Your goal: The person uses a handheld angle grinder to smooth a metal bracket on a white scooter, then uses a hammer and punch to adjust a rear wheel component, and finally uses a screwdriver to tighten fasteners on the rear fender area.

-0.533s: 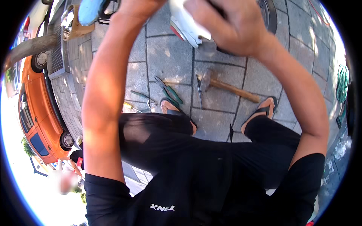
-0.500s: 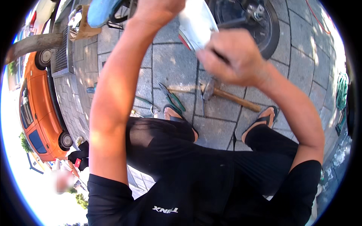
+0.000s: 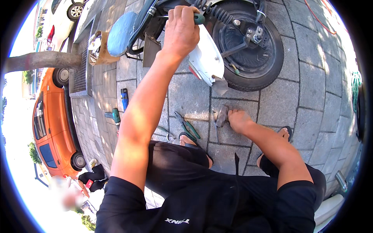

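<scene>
My left hand is closed around a screwdriver with a dark green handle, above the white plastic fender at the rear of a scooter. Down on the paving, my right hand is closed at a hammer; its metal head shows beside my fingers, while the wooden handle is mostly hidden by the hand. A thin metal rod lies just left of the hammer head. Green-handled pliers rest near my left foot.
The scooter's black rear wheel stands at the top right of the fender. A green drill and a blue tool lie left of my left arm. Further left are a cardboard box, a tree trunk and an orange car.
My right hand has come down from beside the white fender to the hammer on the ground. The view has shifted, so more of the scooter and my whole left hand show.
</scene>
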`<state>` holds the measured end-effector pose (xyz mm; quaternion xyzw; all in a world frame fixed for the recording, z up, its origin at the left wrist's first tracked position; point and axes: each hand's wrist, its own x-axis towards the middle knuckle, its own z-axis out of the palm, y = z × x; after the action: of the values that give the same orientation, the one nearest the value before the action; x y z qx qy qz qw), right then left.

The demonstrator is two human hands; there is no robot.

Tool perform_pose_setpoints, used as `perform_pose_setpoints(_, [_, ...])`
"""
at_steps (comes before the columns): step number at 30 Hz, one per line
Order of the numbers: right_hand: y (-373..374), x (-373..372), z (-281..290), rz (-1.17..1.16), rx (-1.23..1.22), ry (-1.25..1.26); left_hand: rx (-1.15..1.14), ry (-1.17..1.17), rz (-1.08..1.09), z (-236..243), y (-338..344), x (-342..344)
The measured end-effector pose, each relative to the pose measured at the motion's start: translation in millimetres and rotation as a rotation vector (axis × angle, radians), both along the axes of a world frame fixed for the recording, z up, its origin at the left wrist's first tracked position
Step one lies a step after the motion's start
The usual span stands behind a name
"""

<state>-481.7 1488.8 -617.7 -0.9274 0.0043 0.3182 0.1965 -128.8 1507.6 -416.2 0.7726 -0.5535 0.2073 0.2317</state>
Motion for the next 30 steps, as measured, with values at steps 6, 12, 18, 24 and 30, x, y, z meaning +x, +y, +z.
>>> perform_pose_setpoints(6, [-4.8, 11.2, 40.3, -0.271, 0.154, 0.093, 0.055, 0.033, 0.021, 16.9, -2.9, -7.9])
perform_pose_setpoints(12, [-29.7, 15.2, 62.9, -0.23, 0.244, 0.117, 0.111, 0.03, 0.045, 18.3, -2.0, -9.3])
perform_pose_setpoints(18, [-54.5, 35.3, 86.4, -0.133, 0.4, -0.016, 0.089, 0.015, 0.046, 22.4, -2.5, -7.8])
perform_pose_setpoints(24, [-110.2, 61.6, 145.1, -0.194, 0.634, -0.072, 0.04, -0.023, 0.005, 17.1, 1.3, -3.6])
perform_pose_setpoints(30, [-127.6, 73.2, 170.6, -0.678, 1.041, -0.046, 0.026, 0.06, -0.046, 13.2, 4.1, -10.6])
